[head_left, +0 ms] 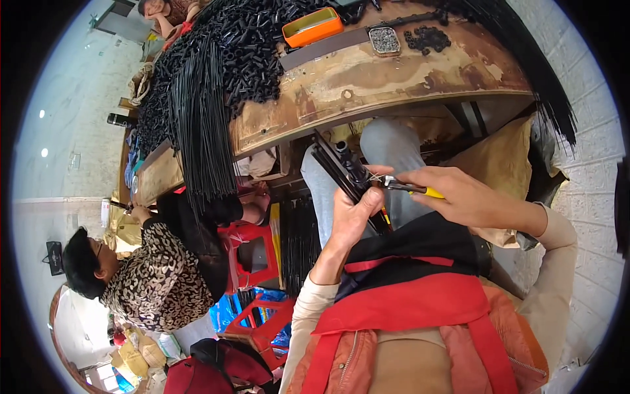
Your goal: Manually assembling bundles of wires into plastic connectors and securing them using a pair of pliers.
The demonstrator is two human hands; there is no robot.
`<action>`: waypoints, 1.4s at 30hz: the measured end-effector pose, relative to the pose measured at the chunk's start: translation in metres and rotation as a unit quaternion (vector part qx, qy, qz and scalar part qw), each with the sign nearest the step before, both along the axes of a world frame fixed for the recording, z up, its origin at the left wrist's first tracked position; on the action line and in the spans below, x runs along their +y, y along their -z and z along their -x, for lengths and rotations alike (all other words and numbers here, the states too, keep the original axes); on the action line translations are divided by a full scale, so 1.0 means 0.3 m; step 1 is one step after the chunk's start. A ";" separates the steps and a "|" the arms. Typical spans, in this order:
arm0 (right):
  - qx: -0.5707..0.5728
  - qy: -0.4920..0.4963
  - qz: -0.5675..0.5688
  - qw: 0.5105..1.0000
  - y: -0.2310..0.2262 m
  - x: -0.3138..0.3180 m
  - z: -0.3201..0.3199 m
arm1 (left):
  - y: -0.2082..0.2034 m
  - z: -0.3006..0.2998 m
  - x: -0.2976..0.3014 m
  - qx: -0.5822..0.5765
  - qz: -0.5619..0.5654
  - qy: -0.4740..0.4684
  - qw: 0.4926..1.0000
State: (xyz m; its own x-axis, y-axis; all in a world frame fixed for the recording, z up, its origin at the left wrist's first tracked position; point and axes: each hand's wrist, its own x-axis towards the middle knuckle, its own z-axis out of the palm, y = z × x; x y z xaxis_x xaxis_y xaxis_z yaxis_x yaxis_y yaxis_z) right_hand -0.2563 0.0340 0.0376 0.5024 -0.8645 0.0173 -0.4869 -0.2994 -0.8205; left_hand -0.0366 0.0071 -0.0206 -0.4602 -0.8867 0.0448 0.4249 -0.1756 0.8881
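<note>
Two hands work over the lap: left hand closed round a bundle of black rods, right hand gripping yellow-handled pliers at its tip. Beyond, the worn wooden desk carries heaped black tubes and an orange tray.

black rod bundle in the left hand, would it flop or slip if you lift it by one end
Probably stiff: the rod bundle juts straight out of the left hand with no sag. Loose rods may slide apart, since only the grip seems to hold them together. They look thin and round, so they would likely roll if put down. The right hand works pliers at the bundle.
</note>
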 end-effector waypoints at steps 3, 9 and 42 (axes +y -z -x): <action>0.040 -0.013 0.039 0.998 -0.019 0.023 -0.012 | -0.017 -0.010 0.030 -0.022 -0.012 0.007 1.000; 0.072 -0.025 0.082 0.994 -0.051 0.029 -0.016 | -0.010 -0.027 0.039 0.003 -0.002 0.044 0.999; 0.024 -0.066 -0.262 0.962 -0.185 -0.012 0.034 | -0.039 -0.084 0.023 -0.032 -0.026 0.085 0.996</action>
